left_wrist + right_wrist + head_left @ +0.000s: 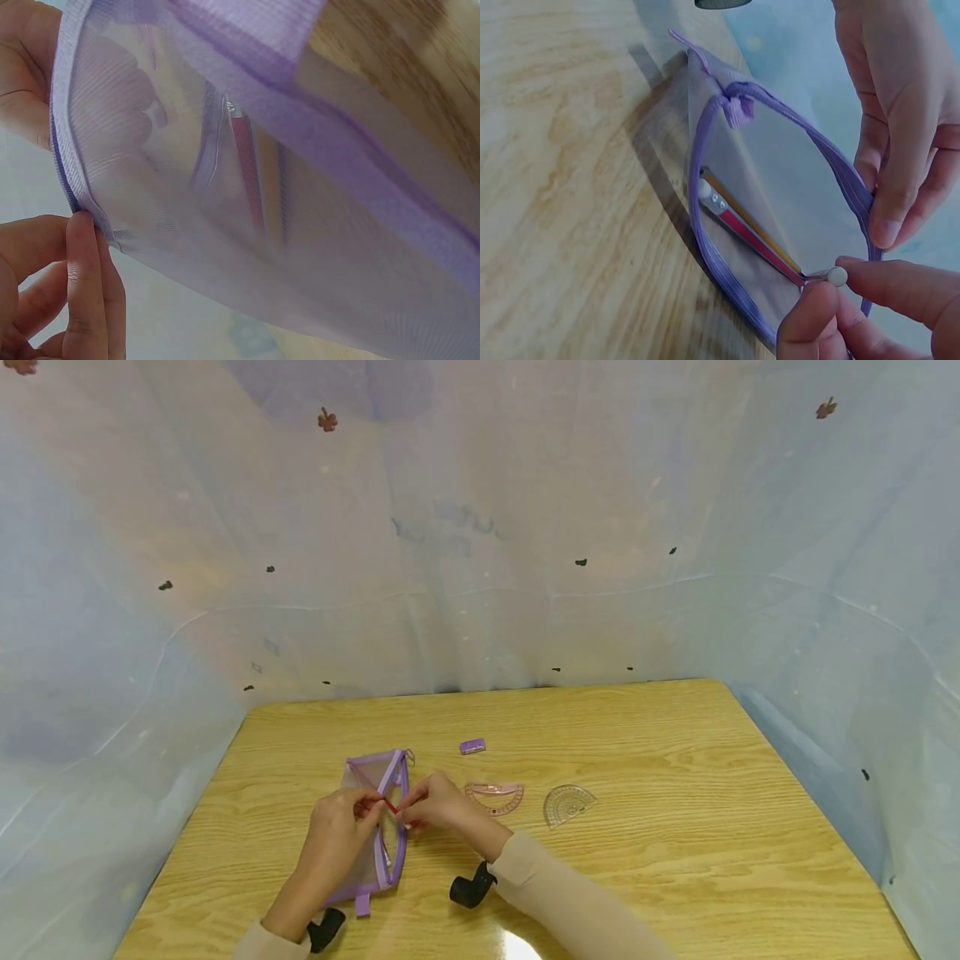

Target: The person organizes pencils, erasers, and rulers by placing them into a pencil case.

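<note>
A purple mesh pencil pouch point(363, 875) lies on the left of the table, its zip mouth spread wide. My left hand point(330, 837) pinches the zip edge between thumb and fingers, as the left wrist view also shows. In my right hand point(444, 808), thumb and fingertips pinch a red pencil point(391, 807) at the pouch's mouth. Its white eraser end point(837, 277) pokes out of the grip in the right wrist view; the rest is mostly hidden there. Inside the pouch lie another red pencil point(750, 236) with a white eraser and a yellow pencil point(739, 210).
Right of the pouch lie a pink protractor point(495, 799) and a clear protractor point(567, 804). A small purple-wrapped eraser point(472, 747) sits farther back. A patterned cloth point(480, 527) hangs behind and beside the wooden table point(675, 860).
</note>
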Available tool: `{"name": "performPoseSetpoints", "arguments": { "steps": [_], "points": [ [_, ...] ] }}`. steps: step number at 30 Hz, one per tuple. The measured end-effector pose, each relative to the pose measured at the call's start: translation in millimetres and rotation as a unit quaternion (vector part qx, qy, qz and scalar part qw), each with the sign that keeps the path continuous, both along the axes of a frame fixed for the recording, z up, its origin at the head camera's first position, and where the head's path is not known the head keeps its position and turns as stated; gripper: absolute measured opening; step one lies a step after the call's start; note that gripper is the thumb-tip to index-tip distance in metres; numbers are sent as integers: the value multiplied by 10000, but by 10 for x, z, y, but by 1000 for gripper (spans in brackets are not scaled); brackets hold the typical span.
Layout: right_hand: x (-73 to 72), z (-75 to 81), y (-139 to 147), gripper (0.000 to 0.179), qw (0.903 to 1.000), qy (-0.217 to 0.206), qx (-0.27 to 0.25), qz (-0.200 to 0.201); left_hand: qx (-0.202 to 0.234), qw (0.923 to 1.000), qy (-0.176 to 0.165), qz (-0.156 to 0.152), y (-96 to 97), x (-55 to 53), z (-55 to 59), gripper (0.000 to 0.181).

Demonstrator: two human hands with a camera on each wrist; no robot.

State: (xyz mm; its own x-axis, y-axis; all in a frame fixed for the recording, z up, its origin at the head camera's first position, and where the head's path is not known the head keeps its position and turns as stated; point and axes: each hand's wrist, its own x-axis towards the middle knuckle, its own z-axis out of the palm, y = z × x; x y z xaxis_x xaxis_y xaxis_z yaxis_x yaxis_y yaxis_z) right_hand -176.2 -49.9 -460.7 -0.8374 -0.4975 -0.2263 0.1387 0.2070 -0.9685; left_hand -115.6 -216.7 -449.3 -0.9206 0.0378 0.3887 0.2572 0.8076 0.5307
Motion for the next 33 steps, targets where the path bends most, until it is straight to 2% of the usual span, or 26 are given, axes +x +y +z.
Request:
{"name": "performPoseSetpoints", "arguments": {
  "steps": [18,27,33],
  "points": [
    [91,-38,-85,6,9992,-321,-244,-52,-24,10000,3,92,14,7,21,7],
    [117,-99,-109,10,9969,-530,-537,199,-48,9999,-4,123,11,13,31,5],
    [118,-106,-84,11,9973,-490,-533,124,-34,9999,37,117,5,9,28,7]
  ]
}}
